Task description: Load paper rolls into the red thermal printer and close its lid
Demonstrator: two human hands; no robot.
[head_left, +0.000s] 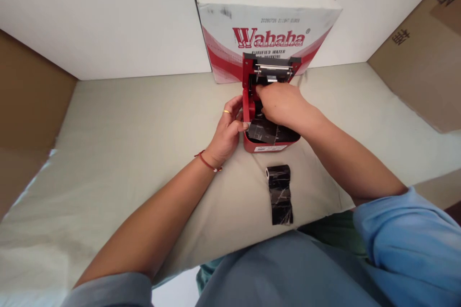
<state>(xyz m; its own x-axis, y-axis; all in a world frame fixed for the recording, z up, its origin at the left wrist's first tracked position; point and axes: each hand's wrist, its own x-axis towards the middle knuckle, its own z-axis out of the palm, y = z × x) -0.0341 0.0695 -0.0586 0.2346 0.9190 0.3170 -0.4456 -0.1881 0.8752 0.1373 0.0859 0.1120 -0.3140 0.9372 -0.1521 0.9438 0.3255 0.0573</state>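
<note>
A red and black label printer (249, 146) stands on the cloth-covered table with its lid raised. My left hand (227, 132) grips the printer's left side, thumb at the front corner and fingers along the outer wall. Inside the opened body is my right hand (283, 104), bent at the fingers; what the fingertips pinch is hidden. A strip of shiny black ribbon (262, 130) lies over the printer's front. Closer to me on the table rests a roll of black ribbon (279, 189), partly unwound and creased.
Behind the printer stands a white and red Wahaha water carton (270, 24), close to the raised lid. White boxes (137, 19) line the back. Brown cardboard flanks the table (126, 120) at the left (32, 105) and right. The table's front edge meets my body.
</note>
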